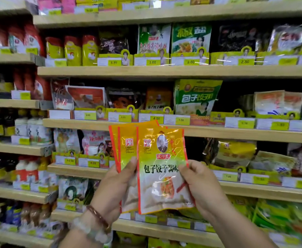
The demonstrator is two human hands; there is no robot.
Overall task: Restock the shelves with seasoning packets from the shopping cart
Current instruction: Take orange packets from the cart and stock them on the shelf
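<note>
I hold a fanned stack of yellow-orange seasoning packets (pixel 162 169) upright in front of the shelves. The front packet shows a portrait, black Chinese lettering and a dumpling picture. My left hand (pixel 114 185) grips the rear packets (pixel 127 145) with its thumb on their face. My right hand (pixel 200 183) pinches the front packet's right edge. A similar orange packet (pixel 158 99) stands on the shelf (pixel 146 125) just above, behind a 4.00 price tag. The shopping cart is not in view.
Wooden shelves (pixel 164 71) run across the whole view, filled with bagged seasonings behind yellow price tags. A green dumpling-seasoning bag (pixel 196 97) leans to the right of the orange packet. Bottles (pixel 30 129) fill the left bay. A dark gap (pixel 194 149) lies behind the held packets.
</note>
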